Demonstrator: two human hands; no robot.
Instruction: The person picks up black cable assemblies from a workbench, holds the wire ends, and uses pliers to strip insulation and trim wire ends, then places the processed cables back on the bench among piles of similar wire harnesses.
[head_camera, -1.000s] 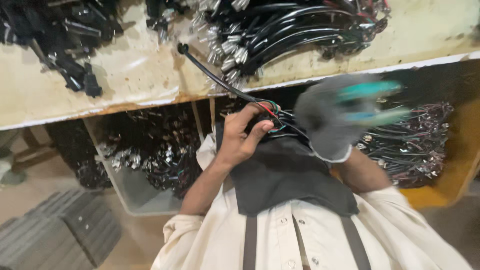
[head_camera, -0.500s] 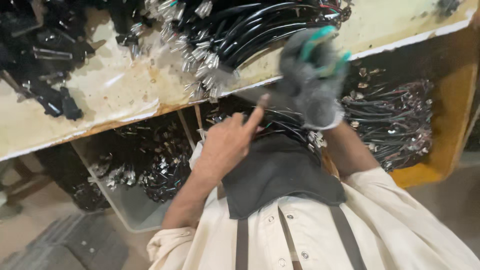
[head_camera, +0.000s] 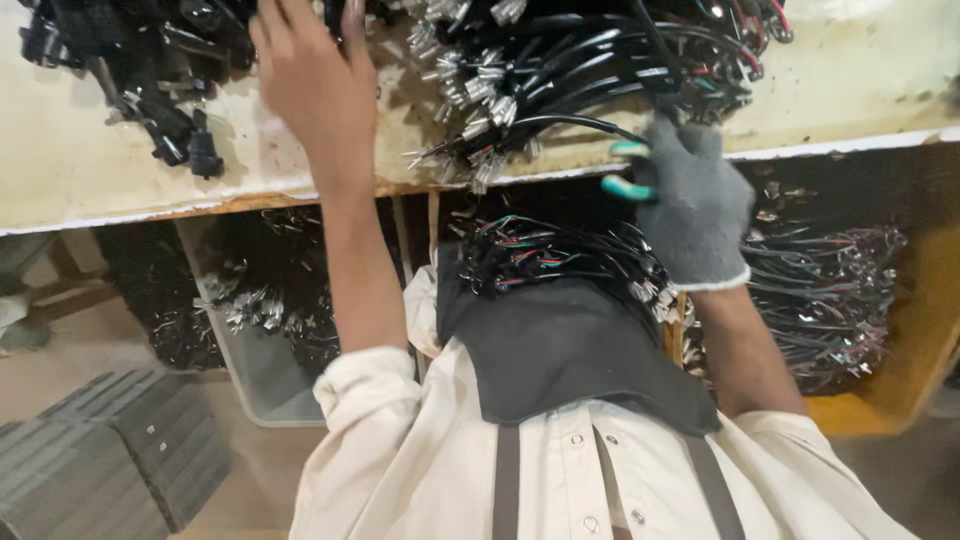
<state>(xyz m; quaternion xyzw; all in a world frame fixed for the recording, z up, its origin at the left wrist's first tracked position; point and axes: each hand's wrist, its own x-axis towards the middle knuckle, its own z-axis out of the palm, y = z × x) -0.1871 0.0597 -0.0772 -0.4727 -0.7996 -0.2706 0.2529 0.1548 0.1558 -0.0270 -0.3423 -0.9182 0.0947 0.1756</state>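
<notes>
Two hands: both reach up to the surface (head_camera: 80, 160); the bare left hand (head_camera: 305, 75) at 11 o'clock, the gloved right hand (head_camera: 690, 205) at 2 o'clock.
Left hand: fingers spread flat and apart on the heap at the surface's far edge; it clamps nothing that shows.
Right hand: grey knit glove with teal fingertips (head_camera: 628, 150), fingers curled toward a single black cable (head_camera: 575, 123) that arcs out of the pile; whether they are closed on it I cannot tell.
Cable pile: black leads with crimped silver terminals (head_camera: 480, 90), lying at 12 o'clock on the surface, between the two hands.
Doing it well: my judgement is to pinch one lead close to its metal end and draw it along its own length, steadying the heap with the flat hand, since the loops look ready to snag and drag neighbours off the edge.
Surface: pale, stained and scuffed, with a worn wooden lip.
Lap bundle: thin multicoloured wires (head_camera: 540, 255) resting on a dark apron (head_camera: 570, 350), at 6 o'clock from the pile.
Bins below: a grey tray (head_camera: 255, 385) at 8 o'clock and a yellow tub (head_camera: 915, 330) at 4 o'clock, both holding more harnesses.
Texture: cables glossy and springy, terminals hard and sharp-edged, glove soft.
</notes>
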